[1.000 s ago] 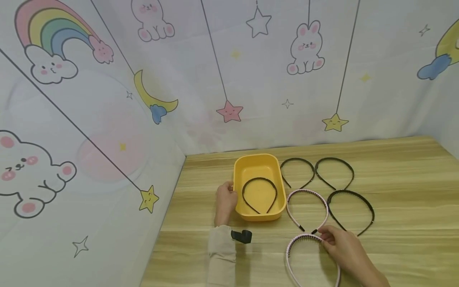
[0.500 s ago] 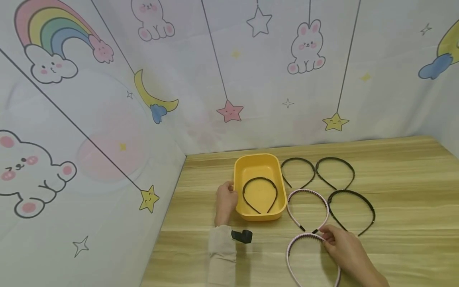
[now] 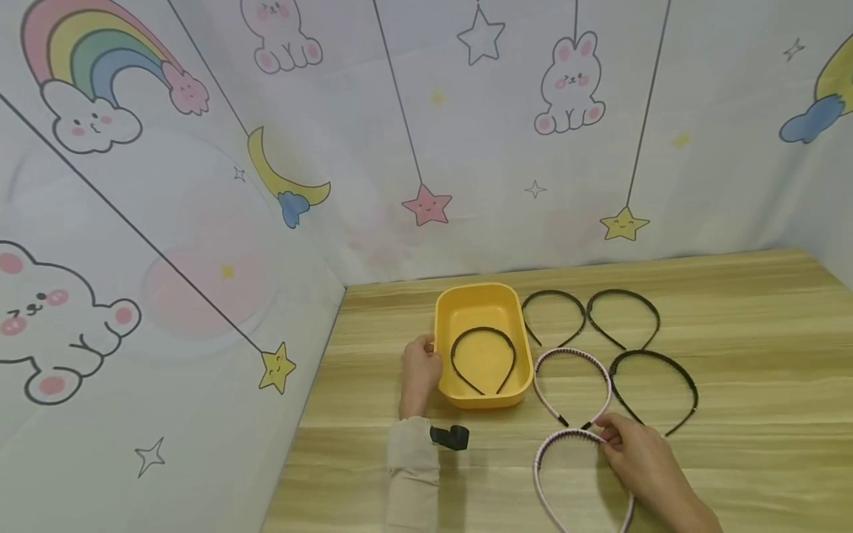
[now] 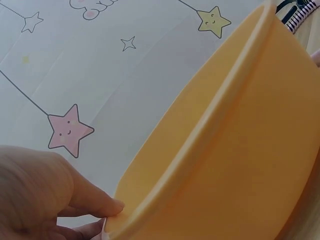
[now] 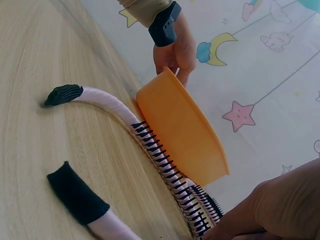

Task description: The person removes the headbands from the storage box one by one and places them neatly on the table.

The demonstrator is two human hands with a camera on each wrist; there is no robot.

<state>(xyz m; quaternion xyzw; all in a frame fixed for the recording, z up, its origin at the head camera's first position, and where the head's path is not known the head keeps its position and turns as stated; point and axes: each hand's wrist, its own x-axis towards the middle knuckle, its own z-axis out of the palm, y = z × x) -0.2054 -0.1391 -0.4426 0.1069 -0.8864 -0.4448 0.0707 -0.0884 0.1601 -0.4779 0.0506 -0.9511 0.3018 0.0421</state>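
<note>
My left hand [image 3: 421, 374] grips the left rim of a yellow plastic bin [image 3: 476, 314]; the left wrist view shows the thumb over the edge of the bin [image 4: 200, 145]. Inside the bin lies one thin black headband [image 3: 483, 329]. My right hand [image 3: 643, 459] pinches the upper right of a pink headband [image 3: 537, 474] near the front of the table. Black comb teeth line the inside of this headband [image 5: 175, 182], and its tips are black. Just beyond my right fingertips, a second pink headband [image 3: 573, 352] lies flat, its ends toward the held one.
Three black headbands lie right of the bin: one beside it [image 3: 553, 292], another at the back right [image 3: 623, 292], a third nearer [image 3: 656, 354]. Fabric walls [image 3: 373, 148] with cartoon prints close off the left and back of the wooden table [image 3: 766, 370].
Both hands keep their holds, and the bin and headbands stay in place. Only the head view has shifted slightly.
</note>
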